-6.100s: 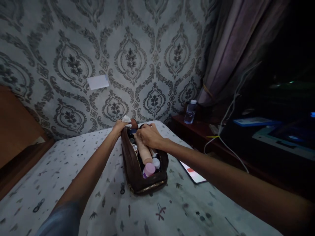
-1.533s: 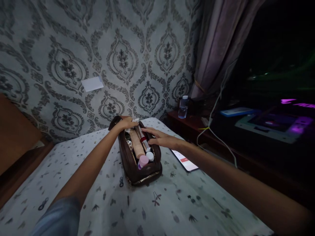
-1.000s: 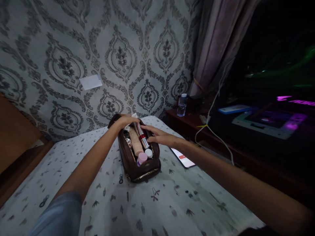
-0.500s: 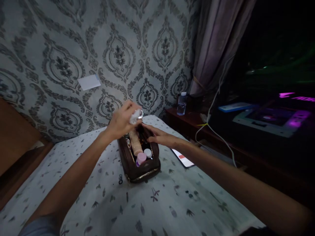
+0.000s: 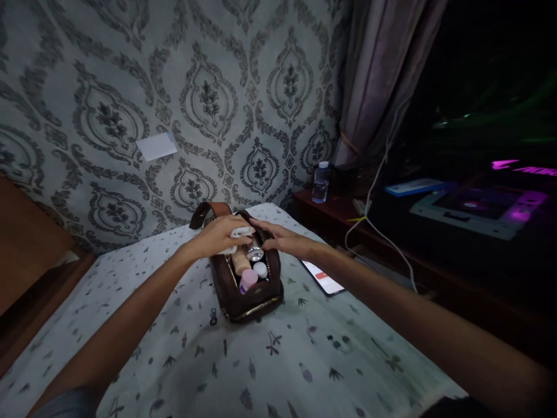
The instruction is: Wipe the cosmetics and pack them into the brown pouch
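A dark brown bag (image 5: 235,302) stands unzipped on the bed, its mouth facing up. My left hand (image 5: 221,235) reaches into the far part of the opening, fingers closed around a small silver-ended bottle (image 5: 255,253). Something white (image 5: 242,232), perhaps tissue, shows at the same fingers; its kind is unclear. My right hand (image 5: 285,239) grips the bag's right rim, thumb on the inner side. Inside, nearer me, sit a beige bottle (image 5: 241,262), a pink-capped container (image 5: 249,278) and a white round cap (image 5: 260,270). The bag's deeper contents are hidden.
A lit phone (image 5: 324,278) lies right of the bag. A brown strap (image 5: 213,213) arches behind it. On the dark red bedside surface stands a clear bottle (image 5: 321,183). A white cable (image 5: 378,186) hangs at right, and a brown board (image 5: 30,244) borders the left.
My left hand has come down into the bag with the silver-ended bottle, which was above the opening before. The strap behind now shows. My right hand stays on the rim.
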Demonstrator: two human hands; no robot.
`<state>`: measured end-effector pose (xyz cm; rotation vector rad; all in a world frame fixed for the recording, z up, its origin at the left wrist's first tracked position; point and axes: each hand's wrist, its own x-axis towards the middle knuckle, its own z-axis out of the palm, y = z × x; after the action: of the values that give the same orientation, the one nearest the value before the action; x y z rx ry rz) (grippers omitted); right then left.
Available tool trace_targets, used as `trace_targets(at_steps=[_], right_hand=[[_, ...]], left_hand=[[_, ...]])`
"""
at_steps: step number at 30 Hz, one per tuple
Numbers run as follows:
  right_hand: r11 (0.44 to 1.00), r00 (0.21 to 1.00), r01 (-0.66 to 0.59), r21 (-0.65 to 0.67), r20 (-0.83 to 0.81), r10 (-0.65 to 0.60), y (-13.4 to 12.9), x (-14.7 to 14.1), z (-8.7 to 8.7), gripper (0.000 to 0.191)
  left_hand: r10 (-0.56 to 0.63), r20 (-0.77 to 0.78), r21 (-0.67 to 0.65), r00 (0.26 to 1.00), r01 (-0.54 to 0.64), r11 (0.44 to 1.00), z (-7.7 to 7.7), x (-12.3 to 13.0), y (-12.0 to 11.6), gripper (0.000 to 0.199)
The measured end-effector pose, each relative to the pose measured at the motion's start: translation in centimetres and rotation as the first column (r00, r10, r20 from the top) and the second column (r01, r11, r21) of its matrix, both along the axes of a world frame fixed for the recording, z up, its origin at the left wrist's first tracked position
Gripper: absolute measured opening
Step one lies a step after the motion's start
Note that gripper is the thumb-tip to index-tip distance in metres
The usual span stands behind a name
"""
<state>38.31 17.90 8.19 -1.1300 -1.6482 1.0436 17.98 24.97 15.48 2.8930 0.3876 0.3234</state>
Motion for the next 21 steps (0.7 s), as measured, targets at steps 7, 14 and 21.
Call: trace_targets(at_steps=[7, 14, 21], right_hand=[[0.989, 0.995, -0.086, 0.122, -0.041, 0.091, 0.2, -0.4, 0.1, 0.086], [0.999, 0.996, 0.001, 0.038, -0.093, 0.002, 0.6, -0.8, -0.5, 0.092], [1.0, 0.993, 0.013, 0.005, -0.121, -0.012, 0.5, -1.5, -0.7, 0.092]], left_hand=[[-0.01, -0.212, 0.109, 0.977, 0.034, 0.993, -1.5, 1.8, 1.6, 0.045], [0.113, -0.02, 0.131, 0.993, -0.11, 0.985, -2.1, 1.4, 3.3, 0.03], [0.208, 0.115, -0.046, 0.971, -0.204, 0.978, -2.3, 1.1, 7.7, 0.029]])
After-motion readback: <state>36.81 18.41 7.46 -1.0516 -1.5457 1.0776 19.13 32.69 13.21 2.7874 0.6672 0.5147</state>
